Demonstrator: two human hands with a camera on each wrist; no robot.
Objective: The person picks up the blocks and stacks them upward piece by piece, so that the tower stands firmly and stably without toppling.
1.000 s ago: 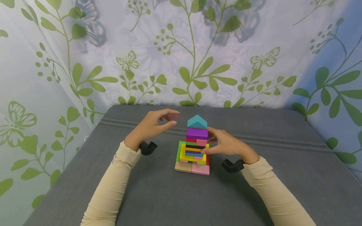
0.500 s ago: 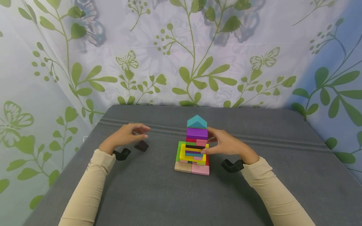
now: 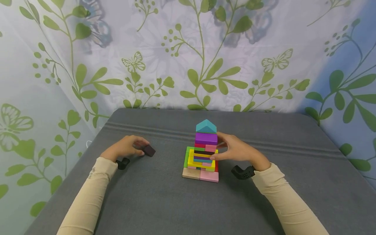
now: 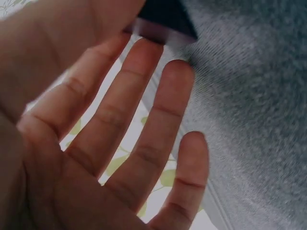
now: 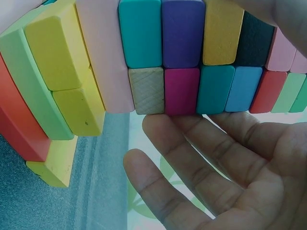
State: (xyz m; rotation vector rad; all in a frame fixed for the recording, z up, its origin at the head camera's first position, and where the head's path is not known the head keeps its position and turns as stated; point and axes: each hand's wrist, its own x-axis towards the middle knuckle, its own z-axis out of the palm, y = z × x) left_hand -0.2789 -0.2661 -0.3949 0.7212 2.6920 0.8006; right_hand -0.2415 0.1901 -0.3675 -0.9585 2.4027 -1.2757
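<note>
A tower of coloured wooden blocks [image 3: 205, 138] stands upright at the middle of the table, with a turquoise triangular block [image 3: 206, 126] on top. My right hand [image 3: 235, 148] holds the tower from its right side, thumb at the front and fingers at the back. In the right wrist view, fingertips touch the stacked blocks [image 5: 181, 91]. On the left, the thumb and fingertips of my left hand [image 3: 127, 146] pinch a dark brown block [image 3: 149, 150] low over the table. The left wrist view shows one pointed end of this dark block [image 4: 165, 21]; the thumb hides the rest.
The tower's wide base is made of flat blocks, among them a plain wood one [image 3: 191, 173] and a pink one [image 3: 209, 176]. Grey cloth covers the table [image 3: 164, 202]. Behind it hangs a leaf-patterned curtain [image 3: 164, 81]. Each wrist wears a black camera [image 3: 243, 172].
My left hand has moved left and down from beside the tower to the dark brown block and taken hold of it. My right hand has stayed at the tower.
</note>
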